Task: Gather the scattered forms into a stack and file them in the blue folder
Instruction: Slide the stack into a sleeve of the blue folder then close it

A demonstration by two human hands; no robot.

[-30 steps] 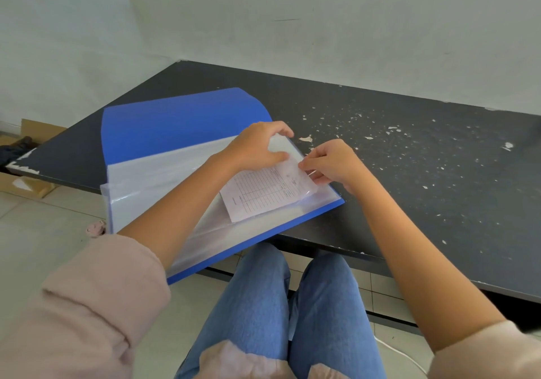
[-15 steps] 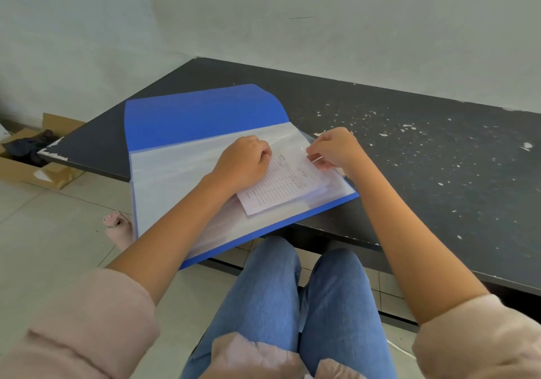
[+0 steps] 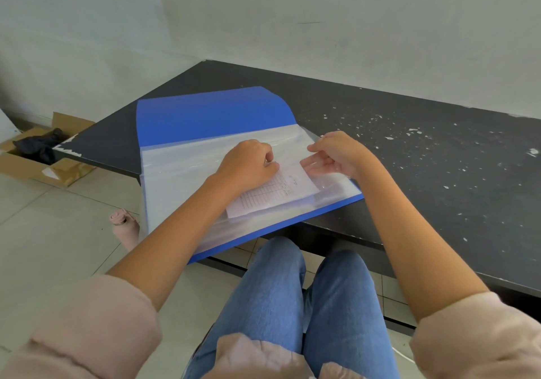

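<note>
Seated person at a black, paint-flecked tabletop (image 3: 409,156), knees in blue jeans (image 3: 292,291) just below the edge. Open blue plastic folder (image 3: 210,115) with clear plastic sleeve pages lies flat, its near corner overhanging the table edge toward the lap. Left hand (image 3: 248,165) curled into a loose fist, knuckles down, pressing on the white printed form sheets (image 3: 272,194); whether it pinches the paper or only pins it, cannot tell. Forms extend from under that hand toward the person, partly beneath the clear film. Right hand (image 3: 336,156), just right of the left, fingers half bent, thumb and fingertips gripping the edge of a transparent sleeve (image 3: 322,171) and lifting it slightly off the page. Hands close but apart. On the floor left of the left forearm: pale pink bottle (image 3: 124,226); farther left, open cardboard box (image 3: 38,156) with dark contents.
</note>
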